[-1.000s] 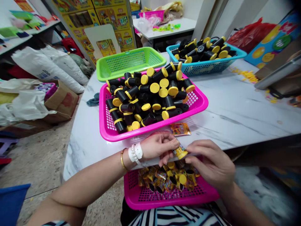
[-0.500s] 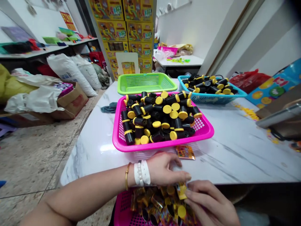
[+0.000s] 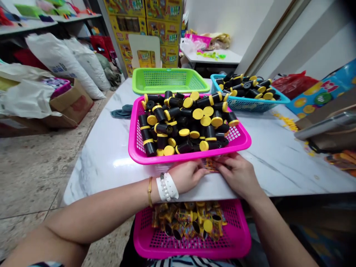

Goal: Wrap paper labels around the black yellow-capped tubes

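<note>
Seen from the head camera: left hand [image 3: 190,175] and right hand [image 3: 238,174] laid side by side at the near edge of the white marble worktop [image 3: 280,163], both touching a small orange printed label [image 3: 210,165] lying flat just in front of the big pink basket [image 3: 155,157]. Left grip: fingers curled down onto the label's left end, pressing rather than clearly pinching; right grip: fingertips bent onto its right end, closure hard to tell, as the backs of the hands hide the tips. White bead bracelet [image 3: 167,187] and thin gold bangle [image 3: 150,191] on the left wrist. Pink basket heaped with black tubes [image 3: 162,128] capped in yellow. Behind it, toward the far edge, an empty-looking green basket [image 3: 169,79] on the left and a blue basket [image 3: 250,104] with more black tubes on the right. Below the near edge, on the lap, a second pink basket [image 3: 191,244] holding tubes already wrapped in labels [image 3: 189,218]. Yellow scraps [image 3: 285,121] scattered toward the right edge.
</note>
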Demonstrator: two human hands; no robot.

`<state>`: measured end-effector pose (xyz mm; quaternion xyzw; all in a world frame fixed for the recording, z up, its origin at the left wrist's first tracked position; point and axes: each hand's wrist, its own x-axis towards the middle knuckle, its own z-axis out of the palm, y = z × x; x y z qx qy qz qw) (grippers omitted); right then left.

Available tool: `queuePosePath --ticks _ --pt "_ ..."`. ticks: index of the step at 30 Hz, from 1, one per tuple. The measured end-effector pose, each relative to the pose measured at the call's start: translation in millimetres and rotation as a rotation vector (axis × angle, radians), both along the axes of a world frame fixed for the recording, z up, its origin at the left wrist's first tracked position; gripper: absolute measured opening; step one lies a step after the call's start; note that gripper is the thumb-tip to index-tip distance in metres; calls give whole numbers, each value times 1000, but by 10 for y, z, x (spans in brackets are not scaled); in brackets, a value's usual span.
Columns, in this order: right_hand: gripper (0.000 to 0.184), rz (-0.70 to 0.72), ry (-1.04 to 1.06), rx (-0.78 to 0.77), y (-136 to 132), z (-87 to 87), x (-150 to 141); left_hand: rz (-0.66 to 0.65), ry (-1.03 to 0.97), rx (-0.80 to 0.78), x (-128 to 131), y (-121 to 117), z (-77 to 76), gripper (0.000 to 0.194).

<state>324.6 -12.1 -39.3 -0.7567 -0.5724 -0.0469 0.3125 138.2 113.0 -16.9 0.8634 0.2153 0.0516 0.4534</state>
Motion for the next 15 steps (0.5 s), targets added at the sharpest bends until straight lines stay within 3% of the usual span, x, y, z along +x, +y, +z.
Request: queuePosePath --ticks 3,9,12,15 --pt "15 -35 16 41 -41 -92 -41 51 28 -22 11 -5 8 32" --pt "13 -12 70 243 -234 -10 -323 57 -95 -221 30 -42 -32 45" --pt "13 45 201 160 -296 -17 -478 20 -128 -281 37 -8 -65 26" --pt "18 -17 351 74 -316 -58 -540 -41 -71 -291 55 54 -91 16"
